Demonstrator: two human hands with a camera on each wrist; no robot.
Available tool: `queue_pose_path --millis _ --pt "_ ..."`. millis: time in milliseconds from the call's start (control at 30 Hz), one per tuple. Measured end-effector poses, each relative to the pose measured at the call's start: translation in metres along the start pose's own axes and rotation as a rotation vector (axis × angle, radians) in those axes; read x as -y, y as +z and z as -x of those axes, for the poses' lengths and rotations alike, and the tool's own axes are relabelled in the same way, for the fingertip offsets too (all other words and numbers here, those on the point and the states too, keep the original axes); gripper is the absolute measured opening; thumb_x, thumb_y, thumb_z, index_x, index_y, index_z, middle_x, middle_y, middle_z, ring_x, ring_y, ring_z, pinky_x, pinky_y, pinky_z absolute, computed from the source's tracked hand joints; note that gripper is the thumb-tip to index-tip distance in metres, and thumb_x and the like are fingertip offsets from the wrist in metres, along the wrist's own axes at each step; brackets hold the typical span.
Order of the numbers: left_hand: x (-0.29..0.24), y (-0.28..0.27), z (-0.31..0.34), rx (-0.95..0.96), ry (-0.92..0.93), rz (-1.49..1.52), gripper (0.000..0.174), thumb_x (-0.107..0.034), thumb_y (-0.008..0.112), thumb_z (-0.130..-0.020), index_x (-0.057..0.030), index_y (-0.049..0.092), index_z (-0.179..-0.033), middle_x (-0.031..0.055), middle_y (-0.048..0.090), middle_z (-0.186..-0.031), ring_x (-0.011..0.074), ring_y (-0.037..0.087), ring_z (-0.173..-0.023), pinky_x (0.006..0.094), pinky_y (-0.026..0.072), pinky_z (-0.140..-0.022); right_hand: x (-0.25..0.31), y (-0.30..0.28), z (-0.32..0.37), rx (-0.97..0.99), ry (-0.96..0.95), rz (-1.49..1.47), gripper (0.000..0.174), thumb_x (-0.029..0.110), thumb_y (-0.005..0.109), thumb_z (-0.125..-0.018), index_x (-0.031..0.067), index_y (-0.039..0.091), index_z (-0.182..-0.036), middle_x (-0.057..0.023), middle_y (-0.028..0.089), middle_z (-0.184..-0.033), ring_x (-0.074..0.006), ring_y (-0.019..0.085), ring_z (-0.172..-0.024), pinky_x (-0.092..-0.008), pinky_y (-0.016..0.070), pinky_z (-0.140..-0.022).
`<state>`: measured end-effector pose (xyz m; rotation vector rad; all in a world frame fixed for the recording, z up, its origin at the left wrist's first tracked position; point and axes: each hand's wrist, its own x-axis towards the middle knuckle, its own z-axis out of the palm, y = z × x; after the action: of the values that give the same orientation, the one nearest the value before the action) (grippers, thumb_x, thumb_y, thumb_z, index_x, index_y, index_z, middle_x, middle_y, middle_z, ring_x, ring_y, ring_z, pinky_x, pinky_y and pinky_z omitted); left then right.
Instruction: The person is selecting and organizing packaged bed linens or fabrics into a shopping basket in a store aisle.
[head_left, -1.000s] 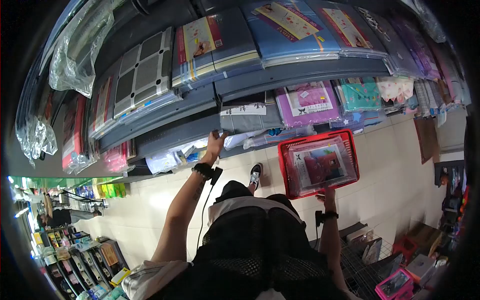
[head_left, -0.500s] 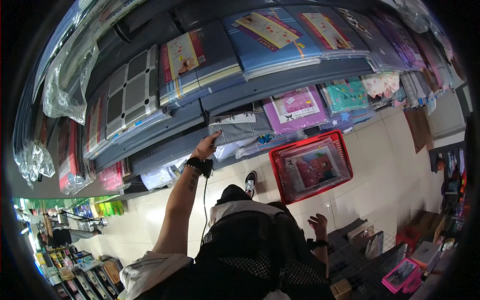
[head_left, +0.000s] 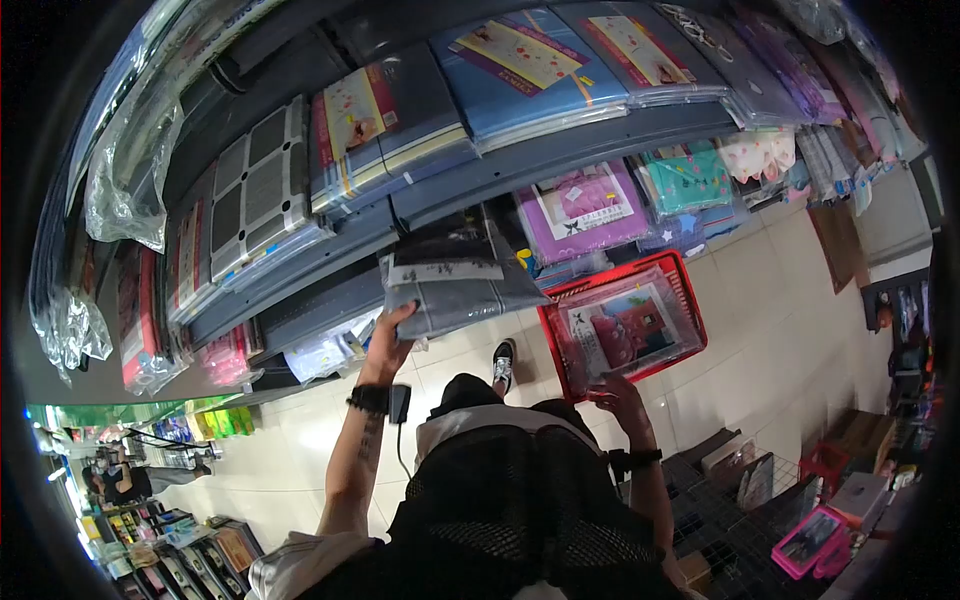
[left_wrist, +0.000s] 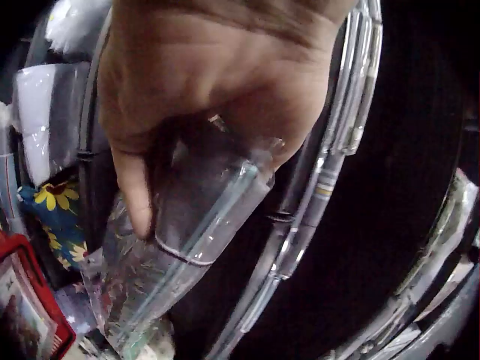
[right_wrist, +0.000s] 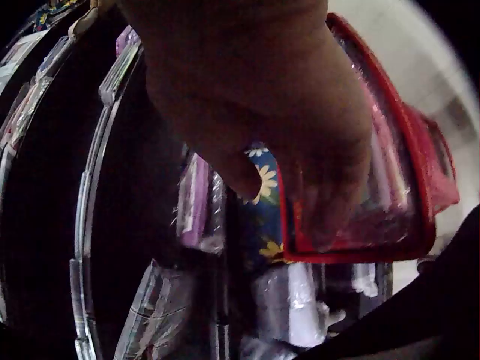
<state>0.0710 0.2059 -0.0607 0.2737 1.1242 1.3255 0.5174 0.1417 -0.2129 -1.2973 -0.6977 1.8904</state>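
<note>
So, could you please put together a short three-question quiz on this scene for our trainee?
1. What does the left hand grip?
2. True or false: the red basket has a plastic-wrapped pack inside it.
3. In the head view, what colour is the item just left of the teal package: A, yellow; B, purple; C, orange?

Key:
1. A grey package in clear plastic.
2. True.
3. B, the purple package.

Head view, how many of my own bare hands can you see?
2. Your left hand grips a flat grey package in clear plastic, left of the red plastic basket; your right hand is at that basket's near rim, contact unclear. Some left-hand fingers are hidden.
</note>
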Motion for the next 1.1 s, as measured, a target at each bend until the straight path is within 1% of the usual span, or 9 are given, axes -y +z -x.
queue_pose_path --millis 100,267,367,433,767,900,933,1033,1100 --pt "-0.002 0.003 0.051 -0.063 -0.003 0.156 0.037 -0.008 0.063 -0.078 -0.0027 0.051 -0.113 0.0076 0.059 -0.105 0.0208 0.056 -0.100 0.0346 0.0436 -0.092 0.040 0.047 -0.016 0.242 0.165 -0.086 0.041 0.029 0.049 -0.090 0.0024 0.044 -0.122 -0.0178 0.057 -0.111 -0.0271 0.059 -0.097 -0.0354 0.0492 -0.080" --pt "-0.001 0.019 0.126 -0.119 -0.013 0.054 0.038 -0.007 0.062 -0.077 -0.0029 0.050 -0.113 0.0081 0.059 -0.104 0.0212 0.060 -0.091 0.0330 0.0515 -0.077 0.052 0.100 -0.042 0.705 0.339 -0.403 0.051 0.032 0.050 -0.091 0.0016 0.038 -0.129 -0.0152 0.052 -0.120 -0.0233 0.055 -0.106 -0.0359 0.0443 -0.090" --pt "0.017 -0.002 0.158 -0.189 -0.078 -0.122 0.051 0.001 0.068 -0.072 0.0011 0.042 -0.117 0.0093 0.061 -0.094 0.0184 0.061 -0.085 0.0328 0.0502 -0.079 0.112 0.148 -0.015 0.555 0.346 -0.443 0.041 0.028 0.041 -0.096 0.0014 0.043 -0.127 -0.0091 0.051 -0.124 -0.0174 0.051 -0.113 -0.0291 0.0353 -0.100" --pt "0.020 0.015 0.168 -0.159 -0.089 -0.328 0.057 0.002 0.072 -0.070 0.0037 0.039 -0.116 0.0066 0.060 -0.093 0.0141 0.060 -0.083 0.0282 0.0500 -0.073 0.097 0.138 -0.026 0.461 0.509 -0.342 0.037 0.031 0.045 -0.094 0.0049 0.049 -0.121 -0.0069 0.058 -0.113 -0.0169 0.055 -0.103 -0.0291 0.0429 -0.089" --pt "0.015 0.099 0.171 0.241 -0.054 -0.522 0.028 -0.003 0.079 -0.065 0.0013 0.063 -0.087 0.0032 0.064 -0.085 0.0088 0.057 -0.080 0.0224 0.0436 -0.074 0.129 0.070 0.018 0.204 0.480 -0.273 0.027 0.023 0.061 -0.086 0.0052 0.055 -0.106 -0.0021 0.062 -0.091 -0.0116 0.060 -0.079 -0.0284 0.0497 -0.069" --pt "0.034 0.106 0.144 0.592 -0.117 -0.742 0.042 -0.014 0.079 -0.067 0.0034 0.061 -0.100 0.0039 0.064 -0.089 0.0089 0.056 -0.081 0.0226 0.0421 -0.074 0.127 0.024 0.035 0.273 0.349 -0.463 0.026 0.025 0.058 -0.088 0.0056 0.057 -0.105 -0.0029 0.061 -0.093 -0.0115 0.060 -0.080 -0.0278 0.0498 -0.069" --pt "0.038 0.123 0.140 0.582 -0.170 -0.704 0.046 -0.020 0.076 -0.071 0.0039 0.058 -0.106 0.0051 0.063 -0.094 0.0098 0.056 -0.085 0.0232 0.0425 -0.075 0.097 -0.007 0.031 0.156 -0.022 0.006 0.028 0.026 0.055 -0.090 0.0038 0.058 -0.108 -0.0025 0.062 -0.090 -0.0126 0.060 -0.079 -0.0275 0.0493 -0.070" --pt "0.059 0.165 0.131 0.521 -0.198 -0.769 0.056 -0.035 0.060 -0.086 0.0046 0.045 -0.123 0.0089 0.059 -0.106 0.0145 0.054 -0.099 0.0270 0.0479 -0.078 0.114 -0.041 0.065 -0.124 -0.158 -0.050 0.031 0.022 0.056 -0.089 0.0002 0.057 -0.110 -0.0024 0.062 -0.086 -0.0134 0.061 -0.079 -0.0266 0.0483 -0.068" --pt "0.083 0.182 0.118 0.464 -0.415 -0.774 0.055 -0.036 0.056 -0.088 0.0032 0.044 -0.124 0.0105 0.056 -0.108 0.0141 0.058 -0.089 0.0236 0.0507 -0.066 0.146 -0.056 0.089 -0.206 0.008 -0.380 0.023 0.011 0.062 -0.082 -0.0022 0.056 -0.100 -0.0050 0.062 -0.082 -0.0159 0.063 -0.073 -0.0282 0.0515 -0.067"
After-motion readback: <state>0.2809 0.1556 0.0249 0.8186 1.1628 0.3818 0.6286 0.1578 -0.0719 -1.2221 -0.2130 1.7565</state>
